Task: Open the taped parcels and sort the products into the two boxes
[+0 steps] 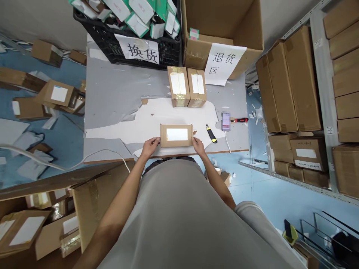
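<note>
Head view: I record a small cardboard carton (176,143) with a white label (177,134) at the centre of the frame, near the front edge of the table (112,93). My left hand (151,146) pinches its left edge, fingers against thumb; my right hand (198,145) pinches its right edge. To its right lie a black-and-yellow utility knife (211,133) and a phone (226,121) with a white cable (227,143). Two taped boxes (180,100) stand above, before a black plastic crate (168,52) at upper centre.
</note>
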The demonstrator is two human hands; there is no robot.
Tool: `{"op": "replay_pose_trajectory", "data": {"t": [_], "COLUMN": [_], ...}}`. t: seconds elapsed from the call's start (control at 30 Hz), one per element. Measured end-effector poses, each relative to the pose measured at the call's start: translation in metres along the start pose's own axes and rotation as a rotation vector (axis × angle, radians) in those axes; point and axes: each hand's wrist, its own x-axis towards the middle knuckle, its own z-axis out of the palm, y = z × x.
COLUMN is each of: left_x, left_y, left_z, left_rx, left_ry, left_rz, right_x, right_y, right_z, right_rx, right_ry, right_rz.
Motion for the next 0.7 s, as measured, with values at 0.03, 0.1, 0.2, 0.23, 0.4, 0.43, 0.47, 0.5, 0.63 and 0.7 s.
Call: {"op": "replay_pose_trajectory", "data": {"t": [0.03,0.1,0.2,0.23,0.4,0.43,0.47,0.5,0.63,0.7], "left_x": [-0.003,-0.01,-0.02,-0.023,-0.027,-0.026,-0.026,-0.025,-0.027,-0.028], "left_y": [-0.004,-0.013,-0.02,-0.021,-0.017,-0.014,-0.011,-0.007,0.017,0.033], "left_z": [-0.001,-0.006,-0.01,-0.01,0.001,0.003,0.004,0.004,-0.001,-0.008], "left_rx": [-0.011,-0.015,0.007,0.012,0.004,0.0,-0.007,-0.02,-0.092,-0.099], "left_ry": [-0.002,0.011,0.025,0.022,-0.009,-0.003,0.01,0.03,0.122,0.158], "left_rz": [-0.009,-0.029,-0.053,-0.057,-0.055,-0.05,-0.042,-0.029,0.083,0.152], "right_x": [-0.003,-0.01,-0.021,-0.024,-0.029,-0.028,-0.027,-0.025,-0.016,-0.011], "right_y": [0.005,0.014,0.025,0.027,0.026,0.024,0.022,0.018,-0.005,-0.02], "right_z": [-0.001,-0.005,-0.006,-0.004,0.01,0.011,0.012,0.011,-0.001,-0.009], "right_rx": [0.008,0.022,0.039,0.049,0.106,0.115,0.124,0.133,0.146,0.138], "right_ry": [0.009,0.022,0.014,0.005,-0.03,-0.029,-0.024,-0.018,0.045,0.088], "right_rz": [0.01,0.032,0.046,0.042,0.012,0.007,0.002,-0.007,-0.077,-0.125]}}
